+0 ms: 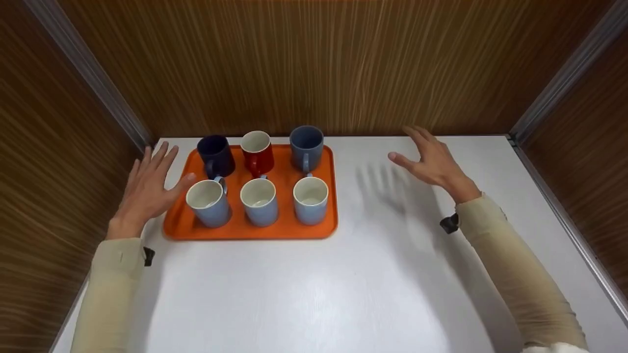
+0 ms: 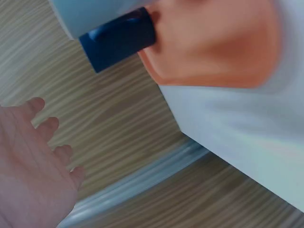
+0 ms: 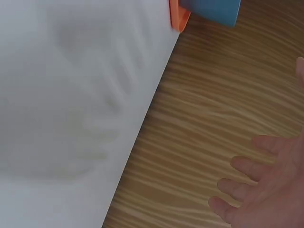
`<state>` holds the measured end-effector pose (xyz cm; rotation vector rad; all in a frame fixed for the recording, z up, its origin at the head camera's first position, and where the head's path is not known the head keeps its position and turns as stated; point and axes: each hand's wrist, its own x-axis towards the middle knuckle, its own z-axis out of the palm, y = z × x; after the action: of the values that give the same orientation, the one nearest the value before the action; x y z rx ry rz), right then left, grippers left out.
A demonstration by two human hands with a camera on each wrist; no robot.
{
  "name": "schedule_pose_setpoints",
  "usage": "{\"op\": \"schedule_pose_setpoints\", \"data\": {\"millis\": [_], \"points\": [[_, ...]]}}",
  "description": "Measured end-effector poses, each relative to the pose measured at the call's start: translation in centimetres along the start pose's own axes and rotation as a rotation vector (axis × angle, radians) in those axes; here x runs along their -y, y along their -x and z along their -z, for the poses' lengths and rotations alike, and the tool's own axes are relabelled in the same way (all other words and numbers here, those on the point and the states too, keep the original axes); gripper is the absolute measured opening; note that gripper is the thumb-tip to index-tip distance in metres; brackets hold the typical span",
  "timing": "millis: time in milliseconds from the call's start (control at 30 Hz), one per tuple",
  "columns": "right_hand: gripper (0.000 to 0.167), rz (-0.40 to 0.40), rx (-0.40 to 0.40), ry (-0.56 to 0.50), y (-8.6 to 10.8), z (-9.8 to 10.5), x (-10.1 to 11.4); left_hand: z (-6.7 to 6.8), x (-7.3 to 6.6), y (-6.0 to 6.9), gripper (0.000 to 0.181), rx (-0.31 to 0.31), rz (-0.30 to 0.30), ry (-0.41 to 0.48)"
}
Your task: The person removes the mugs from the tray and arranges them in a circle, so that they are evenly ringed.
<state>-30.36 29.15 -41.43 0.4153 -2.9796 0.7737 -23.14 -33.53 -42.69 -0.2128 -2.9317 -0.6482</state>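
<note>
An orange tray [image 1: 250,233] bears several upright mugs in two rows. At the back stand a dark navy mug [image 1: 217,156], a red mug [image 1: 258,153] with a white inside and a grey-blue mug [image 1: 307,149]. The front row is light blue with white insides: a left mug [image 1: 211,208], a middle mug [image 1: 260,203] and a right mug [image 1: 311,203]. Beside the tray's left edge is my left hand [image 1: 149,189], fingers spread, thumb close to the front left mug, holding nothing. Well to the tray's right, my right hand [image 1: 434,162] hovers with fingers extended and nothing held.
The white table [image 1: 304,289] is bounded by wood-patterned panels at the back [image 1: 333,68] and on both sides, with metal strips at the corners. My right hand casts a shadow on the table. Each sleeve has a small black device at the cuff.
</note>
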Motion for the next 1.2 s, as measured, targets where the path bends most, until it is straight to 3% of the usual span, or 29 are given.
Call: {"op": "schedule_pose_setpoints", "data": {"millis": [433,667,867,1200], "points": [[0.091,0.105,0.078,-0.137,1.6,-3.4,3.8,-1.6,3.6,5.1,0.085,-0.02,-0.046,0.111],[0.093,0.122,0.131,-0.195,2.1,-4.9,5.7,-2.6,5.0,7.6,0.091,0.018,-0.024,0.105],[0.096,0.154,0.155,-0.263,2.2,-6.8,7.4,-3.7,5.4,8.0,0.105,0.1,0.033,0.09],[0.104,0.285,0.192,-0.381,1.6,-10.5,10.1,-5.1,4.9,7.3,0.122,0.312,0.111,0.078]]}}
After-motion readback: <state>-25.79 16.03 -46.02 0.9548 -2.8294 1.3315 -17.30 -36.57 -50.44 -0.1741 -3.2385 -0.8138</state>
